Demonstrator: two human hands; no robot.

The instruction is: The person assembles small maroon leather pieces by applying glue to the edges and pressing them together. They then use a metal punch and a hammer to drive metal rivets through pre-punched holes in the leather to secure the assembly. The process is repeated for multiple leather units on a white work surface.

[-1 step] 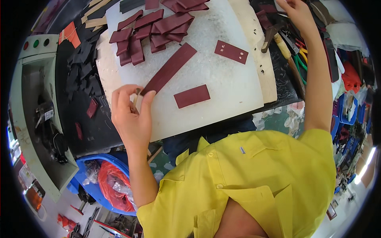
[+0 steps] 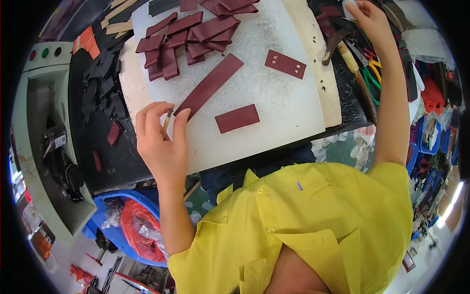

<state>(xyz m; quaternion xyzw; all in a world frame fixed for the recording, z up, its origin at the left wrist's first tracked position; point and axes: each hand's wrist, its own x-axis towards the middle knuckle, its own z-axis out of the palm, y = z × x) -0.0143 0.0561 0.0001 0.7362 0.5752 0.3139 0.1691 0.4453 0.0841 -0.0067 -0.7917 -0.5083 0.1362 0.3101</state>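
My left hand [image 2: 162,139] is at the near left of a white cutting board [image 2: 293,115], fingers curled around a thin brass-coloured metal rod [image 2: 167,122]. Its thumb and index finger are beside the lower end of a long maroon strip [image 2: 210,85] lying slantwise. To the right lie a plain maroon piece [image 2: 237,118] and another maroon piece [image 2: 285,64] with small holes or marks near both ends. At the far right my right hand [image 2: 369,19] has its fingers closed on a small white object [image 2: 350,9], partly cut off by the frame edge.
Maroon strips [image 2: 169,41] are heaped at the board's far left. Black pieces [image 2: 100,83] lie on the black table left of it. A hammer [image 2: 335,46] and several hand tools lie at right. A blue bin [image 2: 115,235] with bags stands below the table's left edge.
My right hand has shifted slightly, and more of the white object shows. The left fingertips have moved a little, and the strip is almost where it was.
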